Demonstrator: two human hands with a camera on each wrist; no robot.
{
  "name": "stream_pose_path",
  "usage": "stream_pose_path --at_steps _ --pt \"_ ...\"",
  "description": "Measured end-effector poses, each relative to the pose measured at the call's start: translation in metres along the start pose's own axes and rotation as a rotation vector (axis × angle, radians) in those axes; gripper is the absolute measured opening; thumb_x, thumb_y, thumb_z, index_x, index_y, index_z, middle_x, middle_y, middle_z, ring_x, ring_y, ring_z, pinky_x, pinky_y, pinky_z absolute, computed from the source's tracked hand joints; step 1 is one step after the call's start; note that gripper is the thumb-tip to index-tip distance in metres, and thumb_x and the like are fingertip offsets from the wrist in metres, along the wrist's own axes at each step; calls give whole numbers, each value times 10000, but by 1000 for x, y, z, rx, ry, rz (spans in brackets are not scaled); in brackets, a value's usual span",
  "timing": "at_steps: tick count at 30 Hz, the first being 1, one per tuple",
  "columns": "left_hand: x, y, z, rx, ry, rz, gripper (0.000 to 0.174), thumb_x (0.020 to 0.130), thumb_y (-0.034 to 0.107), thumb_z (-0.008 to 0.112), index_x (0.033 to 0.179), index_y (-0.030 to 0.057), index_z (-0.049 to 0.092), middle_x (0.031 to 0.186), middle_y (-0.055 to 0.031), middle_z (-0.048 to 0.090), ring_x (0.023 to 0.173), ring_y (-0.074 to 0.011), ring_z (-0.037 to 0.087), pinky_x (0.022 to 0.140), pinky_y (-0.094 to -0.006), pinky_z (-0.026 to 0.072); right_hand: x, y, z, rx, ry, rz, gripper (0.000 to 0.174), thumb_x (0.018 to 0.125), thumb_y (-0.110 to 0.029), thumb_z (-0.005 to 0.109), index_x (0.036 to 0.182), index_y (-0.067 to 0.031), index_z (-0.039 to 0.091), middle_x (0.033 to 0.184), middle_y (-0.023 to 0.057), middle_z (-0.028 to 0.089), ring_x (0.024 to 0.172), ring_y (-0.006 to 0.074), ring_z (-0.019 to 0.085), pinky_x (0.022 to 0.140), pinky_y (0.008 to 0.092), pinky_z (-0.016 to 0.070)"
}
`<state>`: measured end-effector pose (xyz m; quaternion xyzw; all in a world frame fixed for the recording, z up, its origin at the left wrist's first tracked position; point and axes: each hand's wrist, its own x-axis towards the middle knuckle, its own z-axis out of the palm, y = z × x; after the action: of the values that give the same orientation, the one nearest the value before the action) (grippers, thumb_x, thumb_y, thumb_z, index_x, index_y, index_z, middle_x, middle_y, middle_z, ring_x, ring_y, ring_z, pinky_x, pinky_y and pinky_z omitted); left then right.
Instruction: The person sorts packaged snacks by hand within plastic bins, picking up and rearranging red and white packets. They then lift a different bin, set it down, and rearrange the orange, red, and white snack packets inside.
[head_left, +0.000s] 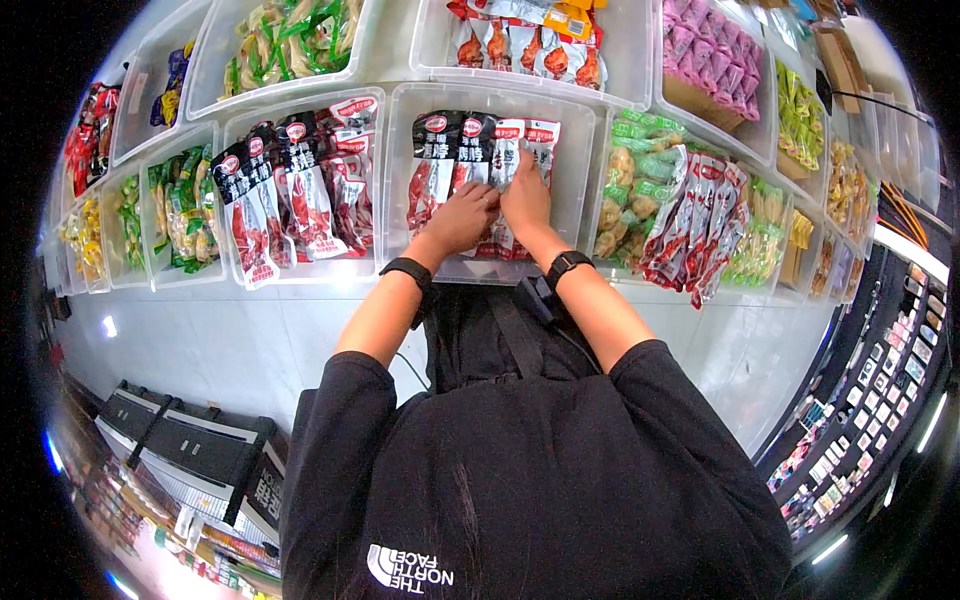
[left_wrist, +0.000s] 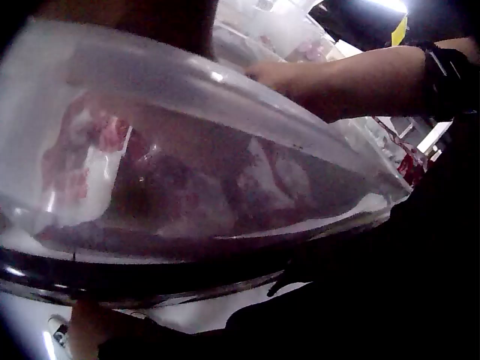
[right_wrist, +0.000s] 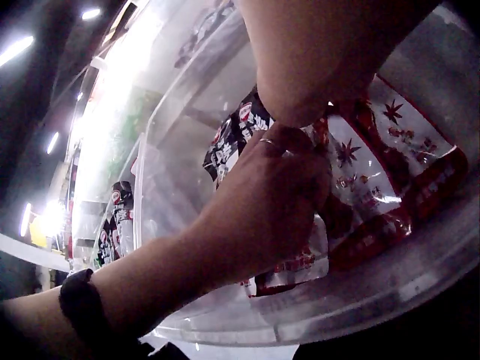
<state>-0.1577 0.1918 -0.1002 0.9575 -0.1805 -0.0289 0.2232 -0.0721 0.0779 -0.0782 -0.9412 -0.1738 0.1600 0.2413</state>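
Note:
In the head view, a clear plastic bin (head_left: 575, 215) in the middle holds several packets of vacuum-packed meat. Black-topped packets (head_left: 432, 150) lie on its left side and white-and-red meat packets (head_left: 541, 135) on its right. My left hand (head_left: 467, 217), fingers curled, grips at a packet near the bin's front. Beside it, my right hand (head_left: 527, 205) holds a white-and-red packet, thumb laid up along its front and the other fingers hidden. The right wrist view shows the left hand (right_wrist: 266, 199) wearing a ring, bent over the packets, with more white-and-red packets (right_wrist: 364, 176) alongside.
Neighbouring bins hold black-and-red packets (head_left: 300, 190) on the left, and green bags (head_left: 640, 150) and red packets (head_left: 700, 220) on the right. A higher row behind includes pink packets (head_left: 710, 60). The bin's front wall (left_wrist: 187, 172) rises close to the left wrist.

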Motion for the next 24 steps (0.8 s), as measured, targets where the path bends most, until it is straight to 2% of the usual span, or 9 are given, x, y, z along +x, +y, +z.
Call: stream_pose_path --at_steps 8,9,11,14,17,19,21,22,24 --pt "-3 7 -22 -56 34 -73 189 755 126 523 892 15 591 1030 -132 548 995 -314 514 898 -399 401 -3 4 -9 -17 -14 -3 521 733 -106 579 1186 7 346 1049 265 514 878 456 562 743 499 473" --pt "-8 9 -33 -132 102 -213 151 761 98 523 874 14 578 991 -138 559 942 -317 537 849 -398 423 -3 9 -10 -15 -5 -18 517 735 -131 579 1180 5 352 1048 268 512 879 460 560 751 502 470" --pt "-21 13 -52 -201 170 -347 113 767 70 523 856 13 564 952 -143 570 890 -320 560 800 -398 444 -5 5 -36 -19 -41 18 457 747 -190 587 1119 11 416 986 251 555 870 435 572 760 494 468" --pt "-47 24 -90 -349 588 -555 120 725 -39 536 826 24 549 845 -138 563 788 -305 579 673 -377 457 -9 10 -69 159 -244 26 347 740 -286 640 916 -2 549 811 188 627 798 346 616 701 424 480" --pt "-75 22 -111 -230 901 -634 126 721 -92 522 793 7 548 791 -120 557 729 -257 568 628 -319 447 -9 34 -63 377 -381 24 326 735 -292 637 878 -8 563 810 172 632 763 296 627 663 374 488" --pt "-94 20 -119 -226 971 -751 122 719 -99 511 771 3 552 775 -112 554 719 -255 560 624 -309 442 -9 40 -57 341 -384 -3 301 733 -280 629 869 -14 593 786 146 638 736 250 629 649 349 491" --pt "-108 21 -123 -203 968 -795 122 717 -100 509 763 4 552 769 -110 555 722 -253 560 629 -310 442 -9 40 -42 389 -520 48 272 802 -207 599 965 6 558 721 62 604 583 142 602 477 267 465" --pt "-113 22 -123 -196 957 -833 123 715 -101 506 755 5 553 764 -108 556 724 -252 560 634 -312 443 -9 32 -39 485 -638 195 242 799 -182 585 940 15 585 726 71 620 572 147 616 440 261 456" --pt "-118 25 -113 -183 943 -796 126 714 -102 504 755 6 555 763 -109 556 726 -253 561 639 -317 442 -11 22 -25 468 -701 163 218 794 -165 580 903 23 598 741 84 631 557 158 619 428 266 455"
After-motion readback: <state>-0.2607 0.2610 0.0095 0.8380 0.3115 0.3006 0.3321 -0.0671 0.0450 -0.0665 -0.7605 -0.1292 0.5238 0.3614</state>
